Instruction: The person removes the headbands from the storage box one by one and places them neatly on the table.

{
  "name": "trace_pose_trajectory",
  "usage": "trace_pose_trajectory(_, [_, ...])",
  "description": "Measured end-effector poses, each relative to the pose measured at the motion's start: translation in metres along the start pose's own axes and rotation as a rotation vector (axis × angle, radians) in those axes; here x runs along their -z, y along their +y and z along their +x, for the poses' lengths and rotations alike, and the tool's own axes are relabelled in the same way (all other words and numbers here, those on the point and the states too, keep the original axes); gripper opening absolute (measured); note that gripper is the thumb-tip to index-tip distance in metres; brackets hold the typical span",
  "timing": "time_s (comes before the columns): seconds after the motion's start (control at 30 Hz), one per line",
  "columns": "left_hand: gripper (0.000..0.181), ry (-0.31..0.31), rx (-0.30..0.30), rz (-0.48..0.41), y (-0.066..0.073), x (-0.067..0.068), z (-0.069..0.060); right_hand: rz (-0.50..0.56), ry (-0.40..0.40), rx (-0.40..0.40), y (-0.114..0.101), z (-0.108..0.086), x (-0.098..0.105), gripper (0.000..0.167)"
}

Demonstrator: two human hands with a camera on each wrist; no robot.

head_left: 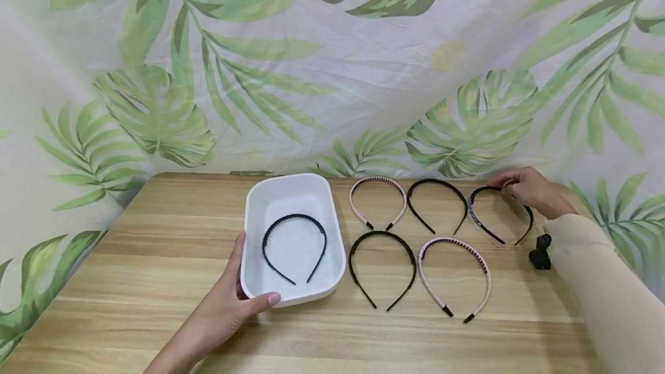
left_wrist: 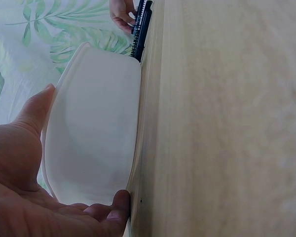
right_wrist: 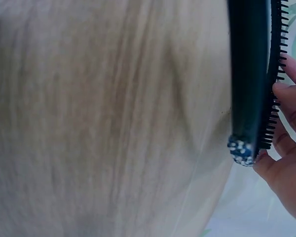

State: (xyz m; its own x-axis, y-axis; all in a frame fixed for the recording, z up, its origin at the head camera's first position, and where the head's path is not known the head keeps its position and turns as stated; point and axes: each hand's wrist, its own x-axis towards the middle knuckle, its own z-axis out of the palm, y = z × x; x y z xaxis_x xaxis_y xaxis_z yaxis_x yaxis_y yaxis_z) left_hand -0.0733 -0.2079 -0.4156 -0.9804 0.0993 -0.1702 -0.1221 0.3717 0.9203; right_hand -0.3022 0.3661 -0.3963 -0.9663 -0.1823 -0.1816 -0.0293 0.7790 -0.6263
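My left hand (head_left: 225,299) grips the near-left corner of a white plastic bin (head_left: 337,229), thumb on the near rim and fingers along its left side. One black toothed headband (head_left: 296,216) lies inside the bin. At the far right, my right hand (head_left: 532,189) pinches the top of a black headband (head_left: 487,229) with a glittery side. The right wrist view shows fingertips (right_wrist: 281,91) on that toothed headband (right_wrist: 249,74). Beside it lie two black headbands (head_left: 436,180) (head_left: 381,234) and two pink ones (head_left: 378,178) (head_left: 454,240).
A wooden table (head_left: 130,281) carries everything, with a leaf-printed cloth (head_left: 363,91) hanging behind its far edge. Near the right sleeve (head_left: 597,270) a small black object (head_left: 541,253) shows, perhaps part of the wrist camera.
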Motion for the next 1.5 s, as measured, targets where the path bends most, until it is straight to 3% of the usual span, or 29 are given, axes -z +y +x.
trace_pose_trajectory(0.63, [0.131, -0.007, 0.005, -0.033, -0.002, -0.001, -0.001, -0.018, 0.015, 0.0, 0.009, 0.004, -0.003, 0.036])
trace_pose_trajectory(1.1, [0.132, 0.001, -0.005, -0.011, 0.0, -0.001, 0.0, -0.105, 0.066, 0.041, 0.01, 0.0, -0.005, 0.031])
trace_pose_trajectory(1.5, [0.132, 0.007, 0.004, 0.004, 0.001, 0.001, 0.0, -0.155, 0.116, 0.133, -0.016, -0.009, -0.014, 0.034])
